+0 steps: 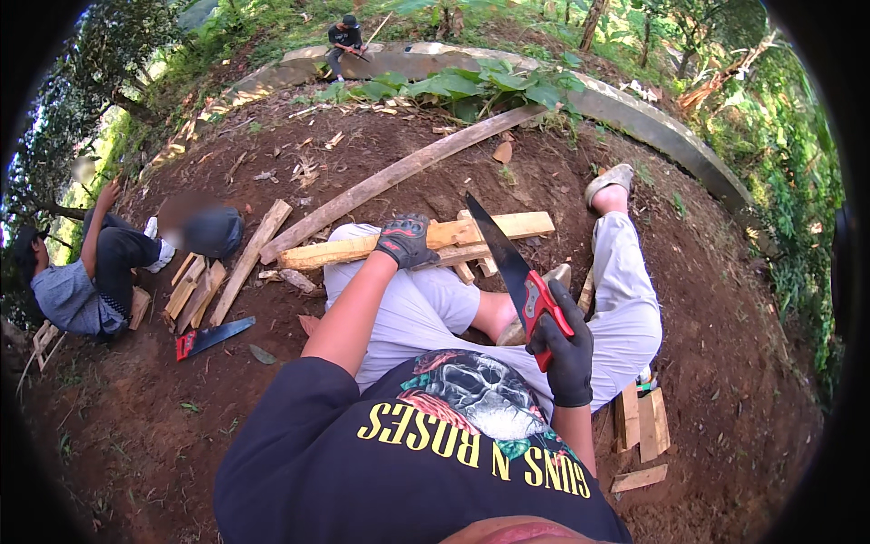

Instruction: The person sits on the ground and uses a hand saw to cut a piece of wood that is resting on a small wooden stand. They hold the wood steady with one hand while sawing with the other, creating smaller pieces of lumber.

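My right hand (564,349), in a dark glove, is closed round the red and grey handle of a hand saw (500,249). The saw's dark blade points up and away, its tip beside the far side of a pale wooden plank (326,254). The plank lies crosswise over my bent left leg. My left hand (405,242), in a black glove with red marks, grips it near the middle. Under the plank's right part sit shorter wood pieces (466,270). Whether the blade touches the wood I cannot tell.
A second saw (217,336) with a red handle lies on the soil at left, near cut wood pieces (201,292). One person (77,286) sits there; another (345,41) sits on a low curved wall (625,104). A long board (399,174) stretches beyond my legs. More blocks (654,424) lie at right.
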Motion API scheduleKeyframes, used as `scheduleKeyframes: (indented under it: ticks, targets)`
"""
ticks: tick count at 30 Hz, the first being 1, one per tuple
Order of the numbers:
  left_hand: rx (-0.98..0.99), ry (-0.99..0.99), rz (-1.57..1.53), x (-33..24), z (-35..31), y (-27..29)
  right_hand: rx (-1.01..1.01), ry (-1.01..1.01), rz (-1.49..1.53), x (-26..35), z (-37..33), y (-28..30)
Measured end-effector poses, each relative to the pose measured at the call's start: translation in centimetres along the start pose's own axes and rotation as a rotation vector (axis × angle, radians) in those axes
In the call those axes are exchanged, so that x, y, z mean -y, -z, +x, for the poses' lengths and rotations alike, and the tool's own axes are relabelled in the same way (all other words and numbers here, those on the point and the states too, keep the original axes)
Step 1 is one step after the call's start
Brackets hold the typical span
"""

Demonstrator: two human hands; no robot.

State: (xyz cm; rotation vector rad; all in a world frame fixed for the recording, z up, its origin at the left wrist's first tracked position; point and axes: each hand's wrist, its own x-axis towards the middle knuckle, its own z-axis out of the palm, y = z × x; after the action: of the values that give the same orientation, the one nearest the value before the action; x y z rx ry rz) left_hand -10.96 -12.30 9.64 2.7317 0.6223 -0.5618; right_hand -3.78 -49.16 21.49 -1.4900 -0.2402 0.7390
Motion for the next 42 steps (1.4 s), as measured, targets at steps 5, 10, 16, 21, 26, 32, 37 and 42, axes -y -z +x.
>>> scheduleKeyframes:
  ticks: [5,10,16,21,26,32,37,42]
  targets:
    - [0.040,0.003,-0.075,-1.2,1.6,0.4,0.043,0.010,-0.309,0.7,0.4,-1.4]
    - [0.015,-0.017,-0.102,-4.6,4.0,0.3,-0.021,-0.007,-0.455,1.1,0.8,-3.4]
    - [-0.105,-0.022,-0.068,-5.6,3.7,-2.2,-0.052,0.109,-0.567,-2.6,6.1,-4.0]
    - [-0.219,-0.050,-0.061,-5.1,4.3,-3.7,0.004,-0.005,-0.406,-5.2,10.7,-4.5]
    - [-0.234,-0.010,-0.091,-4.9,4.5,-3.9,0.013,0.148,-0.442,-6.7,11.2,-3.2]
    - [-0.206,-0.005,-0.113,-5.1,4.3,-3.7,0.001,0.139,-0.490,-5.1,5.6,-0.4]
    - [-0.217,-0.008,-0.121,-5.0,4.3,-4.1,-0.014,-0.093,-0.393,-0.5,1.0,1.7]
    - [-0.197,-0.016,-0.139,-4.8,4.2,-3.9,-0.017,0.092,-0.446,-3.3,6.0,-0.1]
